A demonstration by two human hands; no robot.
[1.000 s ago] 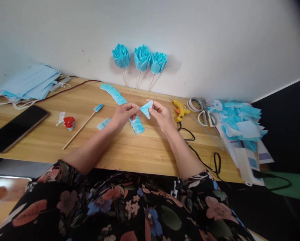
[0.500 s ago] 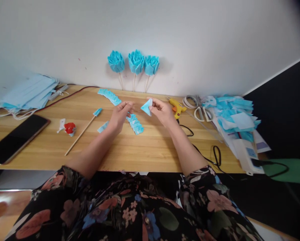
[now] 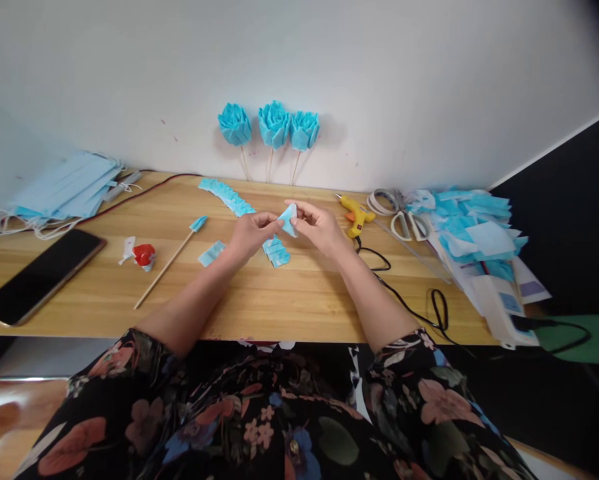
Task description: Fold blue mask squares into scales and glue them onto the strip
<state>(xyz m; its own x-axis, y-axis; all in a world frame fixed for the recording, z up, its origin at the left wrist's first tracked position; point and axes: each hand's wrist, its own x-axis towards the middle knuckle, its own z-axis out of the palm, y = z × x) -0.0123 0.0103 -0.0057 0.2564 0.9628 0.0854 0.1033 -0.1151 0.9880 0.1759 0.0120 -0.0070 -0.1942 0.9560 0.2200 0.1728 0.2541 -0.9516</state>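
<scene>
One folded blue piece [image 3: 287, 217] hung above the surface [image 3: 299, 313]: the right hand [image 3: 323, 230] pinched its wider edge between thumb and fingers, while the left hand [image 3: 250, 235] had its fingers closed on the opposite end.

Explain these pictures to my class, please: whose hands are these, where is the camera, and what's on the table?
There is no machine: these are a person's bare hands, seen from a camera on that person's head, looking forward and down. The right hand pinches a folded blue piece; the left hand touches its other side. On the wooden table lie a smartphone, face masks, a yellow glue gun and scissors. Three blue flowers on sticks stand at the back, by the wall.
</scene>
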